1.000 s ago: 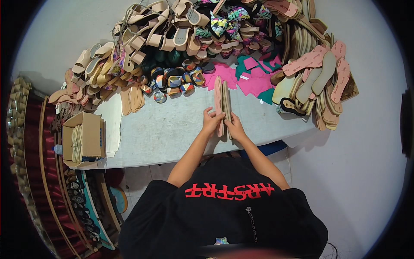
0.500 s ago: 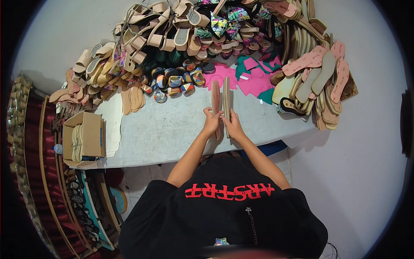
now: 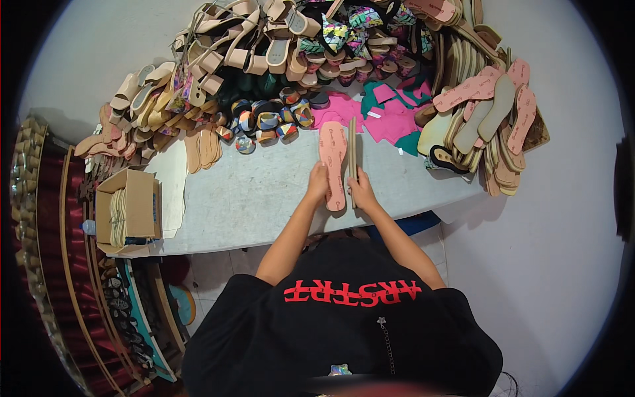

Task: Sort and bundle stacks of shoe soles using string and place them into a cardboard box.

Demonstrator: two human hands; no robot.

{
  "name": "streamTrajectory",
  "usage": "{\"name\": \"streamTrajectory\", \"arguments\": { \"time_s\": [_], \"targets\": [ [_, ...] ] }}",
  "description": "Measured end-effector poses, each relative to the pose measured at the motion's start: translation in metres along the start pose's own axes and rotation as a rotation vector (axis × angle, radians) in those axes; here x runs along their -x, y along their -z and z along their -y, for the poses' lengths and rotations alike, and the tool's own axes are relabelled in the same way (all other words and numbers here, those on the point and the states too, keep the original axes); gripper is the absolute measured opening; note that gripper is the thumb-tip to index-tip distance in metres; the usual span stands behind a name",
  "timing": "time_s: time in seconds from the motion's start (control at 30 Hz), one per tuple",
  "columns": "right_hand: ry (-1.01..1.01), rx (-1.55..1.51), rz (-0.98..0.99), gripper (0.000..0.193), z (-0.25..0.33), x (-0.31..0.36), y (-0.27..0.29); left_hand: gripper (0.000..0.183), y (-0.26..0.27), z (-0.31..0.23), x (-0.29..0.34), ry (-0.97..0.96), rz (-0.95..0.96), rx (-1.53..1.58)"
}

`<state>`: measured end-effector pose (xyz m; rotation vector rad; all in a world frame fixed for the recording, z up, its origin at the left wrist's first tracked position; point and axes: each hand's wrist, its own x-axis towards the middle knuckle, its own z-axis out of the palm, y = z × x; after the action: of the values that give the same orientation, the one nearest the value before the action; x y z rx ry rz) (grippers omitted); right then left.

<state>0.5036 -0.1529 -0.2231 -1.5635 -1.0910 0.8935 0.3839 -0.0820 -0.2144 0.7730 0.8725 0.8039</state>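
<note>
Over the middle of the table, my left hand [image 3: 318,182] grips a pink shoe insole [image 3: 333,149] by its left edge, and its printed broad face is turned up. My right hand [image 3: 362,190] is closed round some insoles [image 3: 352,149] held on edge, just right of the pink one. Only their thin sides show, so I cannot tell how many there are. Beyond the hands lie pink fabric pieces [image 3: 338,109] and several small multicoloured patterned shoe parts [image 3: 268,121].
Sandals with heels [image 3: 278,53] are heaped along the back. Loose insoles [image 3: 493,109] pile up at the right. An open cardboard box [image 3: 142,205] with insoles stands at the table's left end, near flat tan insoles [image 3: 202,149]. Shelves [image 3: 63,251] line the left.
The pink insole in my left hand has turned from nearly edge-on to face up. My hands have moved slightly apart, and the insoles in my right hand now stand more edge-on.
</note>
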Motion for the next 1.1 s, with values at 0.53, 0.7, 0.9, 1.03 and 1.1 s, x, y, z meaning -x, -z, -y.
{"name": "streamTrajectory", "arguments": {
  "time_s": [0.53, 0.7, 0.9, 1.03, 1.1],
  "targets": [
    [0.116, -0.001, 0.023, 0.061, 0.03, 0.009, -0.013, 0.041, -0.026, -0.011, 0.006, 0.089, 0.071, 0.032],
    [0.008, 0.1, 0.039, 0.064, 0.021, 0.008, -0.011, 0.038, -0.024, -0.001, 0.01, 0.07, 0.056, -0.03],
    [-0.076, 0.183, -0.038, 0.063, -0.007, 0.011, -0.018, 0.031, -0.016, 0.022, 0.001, -0.119, -0.014, -0.312],
    [-0.131, 0.244, -0.007, 0.061, 0.002, 0.014, -0.016, 0.029, -0.013, 0.022, -0.001, -0.15, -0.064, -0.458],
    [-0.123, 0.301, -0.013, 0.06, 0.007, 0.014, -0.016, 0.028, -0.007, 0.02, -0.001, -0.147, -0.07, -0.444]
  ]
}}
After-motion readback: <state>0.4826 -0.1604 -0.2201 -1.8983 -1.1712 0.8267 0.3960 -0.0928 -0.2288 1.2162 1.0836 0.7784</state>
